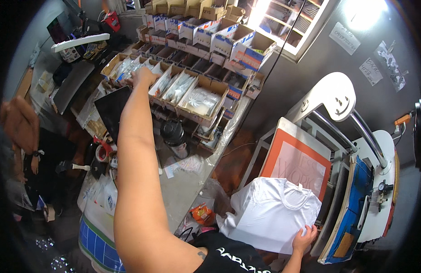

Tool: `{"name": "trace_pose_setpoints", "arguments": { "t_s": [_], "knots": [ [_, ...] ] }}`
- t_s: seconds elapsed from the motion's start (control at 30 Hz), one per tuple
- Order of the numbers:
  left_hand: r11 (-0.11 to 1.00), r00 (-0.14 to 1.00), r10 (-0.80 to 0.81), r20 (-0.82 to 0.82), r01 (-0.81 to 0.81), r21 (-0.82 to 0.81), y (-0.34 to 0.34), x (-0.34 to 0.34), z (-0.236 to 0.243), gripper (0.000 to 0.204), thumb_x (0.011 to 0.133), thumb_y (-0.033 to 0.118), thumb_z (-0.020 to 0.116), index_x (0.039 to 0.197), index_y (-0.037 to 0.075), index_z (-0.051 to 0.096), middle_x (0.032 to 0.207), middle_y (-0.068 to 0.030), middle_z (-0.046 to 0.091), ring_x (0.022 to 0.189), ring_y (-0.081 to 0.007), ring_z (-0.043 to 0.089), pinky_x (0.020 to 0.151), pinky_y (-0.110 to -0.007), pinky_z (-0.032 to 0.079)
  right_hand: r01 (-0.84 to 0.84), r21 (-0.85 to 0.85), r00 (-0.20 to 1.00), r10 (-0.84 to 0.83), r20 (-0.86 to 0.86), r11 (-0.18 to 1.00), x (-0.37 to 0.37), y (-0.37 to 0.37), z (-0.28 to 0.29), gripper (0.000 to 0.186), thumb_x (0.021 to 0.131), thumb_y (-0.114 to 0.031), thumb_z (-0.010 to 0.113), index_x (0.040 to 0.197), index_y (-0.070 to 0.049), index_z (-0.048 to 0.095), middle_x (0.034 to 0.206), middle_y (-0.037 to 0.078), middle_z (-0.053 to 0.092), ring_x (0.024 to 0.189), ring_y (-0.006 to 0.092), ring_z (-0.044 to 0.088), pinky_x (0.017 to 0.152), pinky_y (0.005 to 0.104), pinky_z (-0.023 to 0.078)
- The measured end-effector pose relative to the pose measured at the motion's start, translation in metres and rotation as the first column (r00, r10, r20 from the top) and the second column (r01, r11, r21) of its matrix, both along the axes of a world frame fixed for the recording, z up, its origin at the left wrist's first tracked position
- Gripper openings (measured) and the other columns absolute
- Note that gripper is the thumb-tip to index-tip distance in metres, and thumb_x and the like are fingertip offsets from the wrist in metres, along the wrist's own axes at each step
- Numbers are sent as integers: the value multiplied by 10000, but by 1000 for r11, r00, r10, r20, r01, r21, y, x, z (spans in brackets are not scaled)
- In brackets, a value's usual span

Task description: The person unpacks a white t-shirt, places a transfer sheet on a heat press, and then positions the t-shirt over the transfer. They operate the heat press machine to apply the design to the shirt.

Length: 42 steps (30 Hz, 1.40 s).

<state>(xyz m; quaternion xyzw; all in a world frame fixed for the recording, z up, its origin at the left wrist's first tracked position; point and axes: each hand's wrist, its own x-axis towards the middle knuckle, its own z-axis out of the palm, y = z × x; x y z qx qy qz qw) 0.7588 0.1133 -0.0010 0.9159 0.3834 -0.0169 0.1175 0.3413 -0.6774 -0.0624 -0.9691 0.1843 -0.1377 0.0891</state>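
My left arm stretches forward to a row of cardboard bins. My left hand (141,76) is down at the clear plastic packets (125,68) in one of the left bins. Its fingertips are lost among the packets, so its grip does not show. A white T-shirt (274,214) lies on the flat bed of a press at the right, its collar toward a screen frame with an orange border (270,159). On the shirt's lower right edge rests my right hand (305,238), fingers apart and slightly bent.
A black-lidded tumbler (175,136) stands on the worktable below the bins. The white press arm (329,93) rises at the right, beside a blue panel (356,200). Another person's arm (20,123) shows at the far left. A dark flat screen (111,111) is beside my left forearm.
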Motion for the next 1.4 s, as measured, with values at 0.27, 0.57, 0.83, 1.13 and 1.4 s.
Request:
{"name": "trace_pose_setpoints", "arguments": {
  "t_s": [0.27,0.57,0.83,1.13,1.4],
  "knots": [
    [903,973,-229,-18,219,370,73,-17,-6,381,797,363,665,950,27,757,1032,-211,711,1004,-361,684,905,-458,513,-45,41,999,45,16,998,14,-3,6,239,818,-60,643,1042,22,630,1330,218,496,1270,398,464,1080,466,363],
    [966,953,-252,169,238,103,64,-37,31,245,855,316,687,1027,162,768,1041,-213,704,1018,-384,674,902,-460,520,-72,51,997,71,7,996,12,4,7,256,809,-30,637,1057,32,628,1330,243,485,1268,417,465,1078,478,361],
    [956,985,-174,1,168,240,20,-48,55,276,843,271,709,1086,146,749,1204,-173,669,1135,-355,629,959,-458,495,-61,73,998,61,3,995,5,1,5,249,809,-26,630,1049,39,630,1322,250,486,1262,425,469,1075,481,369],
    [846,914,-398,-78,399,353,-11,-39,41,371,841,115,679,1181,253,726,1572,-67,312,1446,-307,291,1157,-541,278,-52,49,999,53,-5,997,4,5,3,237,820,-34,634,1046,37,624,1315,229,491,1248,407,482,1086,458,387],
    [753,862,-376,-339,498,430,13,-14,21,428,844,61,635,1203,281,710,1640,-50,186,1492,-310,203,1201,-562,189,-102,43,995,102,-6,994,15,8,9,245,799,-14,634,1035,52,626,1319,262,481,1258,438,466,1079,490,370]
  ]
}}
